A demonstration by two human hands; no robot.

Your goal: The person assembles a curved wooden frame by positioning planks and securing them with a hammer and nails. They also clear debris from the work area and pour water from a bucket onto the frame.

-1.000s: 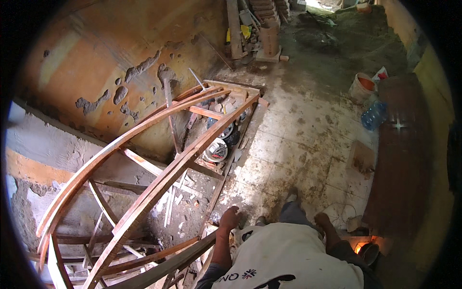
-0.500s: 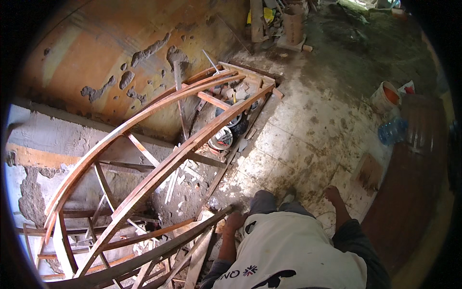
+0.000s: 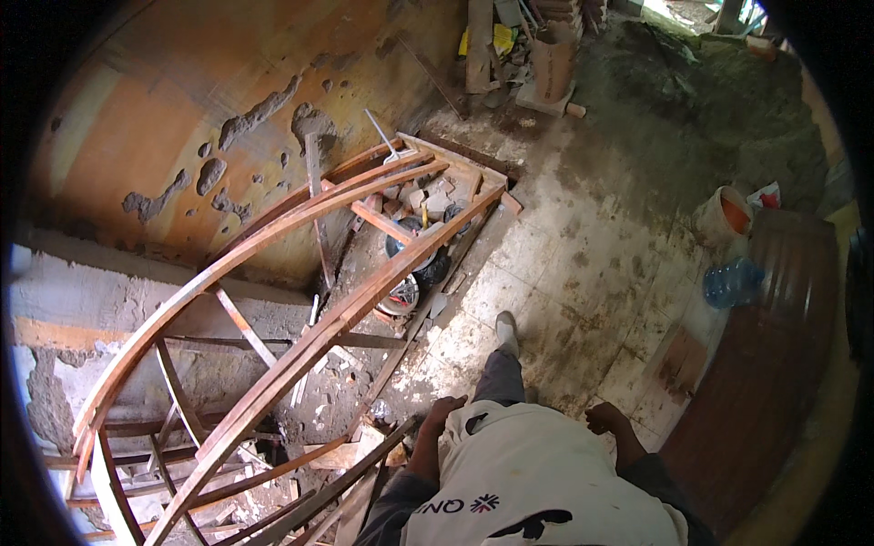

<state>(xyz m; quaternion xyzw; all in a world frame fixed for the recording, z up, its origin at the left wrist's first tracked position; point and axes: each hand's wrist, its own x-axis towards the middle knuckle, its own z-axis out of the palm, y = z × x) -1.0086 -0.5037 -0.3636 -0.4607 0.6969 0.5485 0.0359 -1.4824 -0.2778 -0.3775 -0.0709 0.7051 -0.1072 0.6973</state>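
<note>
My left hand hangs at my left side, its fingers loosely bent and apart, with nothing seen in it. It is close to the upper end of a dark wooden beam, with a small gap between them. On my other side, my right hand is held out from the body, loosely curled and empty. A large curved wooden frame, with ribs and cross braces, fills the space to my left. One boot is stretched forward on the dirty tiles.
Inside the frame's far end sit a bucket of tools and rubble. At right lie a clear blue water bottle, a white bucket, a stained board and a brown curved panel. A pitted wall rises at left.
I have stepped forward, one foot now ahead on the tiles. My left hand has come away from the beam's end, and my right hand has swung back and closer to my body.
</note>
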